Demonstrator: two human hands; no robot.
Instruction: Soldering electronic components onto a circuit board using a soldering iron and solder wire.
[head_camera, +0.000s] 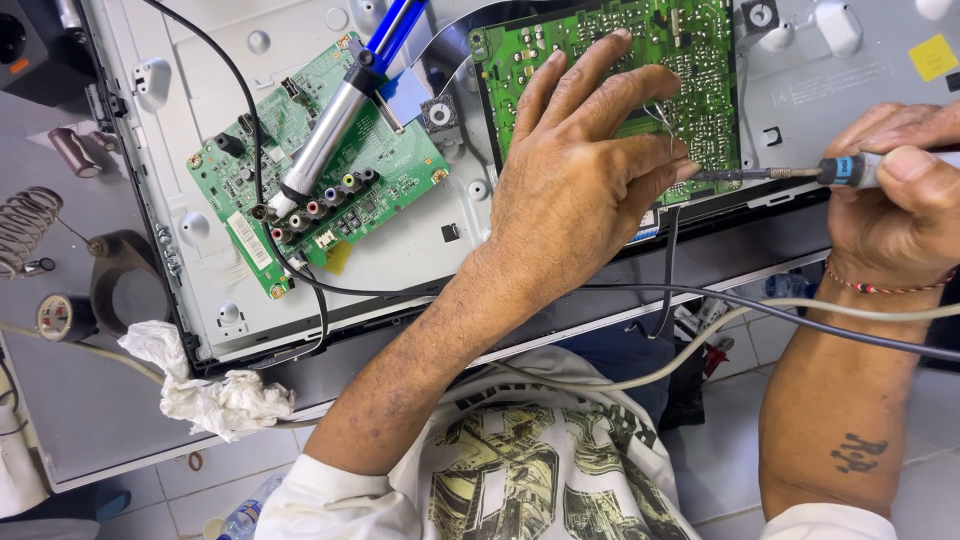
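On the right green printed circuit board (610, 40): left hand (575, 180) spread flat, fingers apart, clamped on nothing. Right hand (900, 195) closed around slim metal-tipped soldering iron (790, 173), long axis horizontal, tip pointing left, touching left fingertips (685, 170).

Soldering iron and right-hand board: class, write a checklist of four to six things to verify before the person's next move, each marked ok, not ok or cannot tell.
1. Iron gripped firmly: right hand is closed around its handle. Ok.
2. Tip at the board: it lies at the lower edge, beside the left fingertips. Ok.
3. Fingers away from the tip: left hand lies flat on the board, its fingertips right at the tip. Not ok.
4. Tip hot: cannot tell.
5. Cords free: they run across both forearms. Not ok.
6. Desoldering pump within reach: it lies on the left board. Ok.
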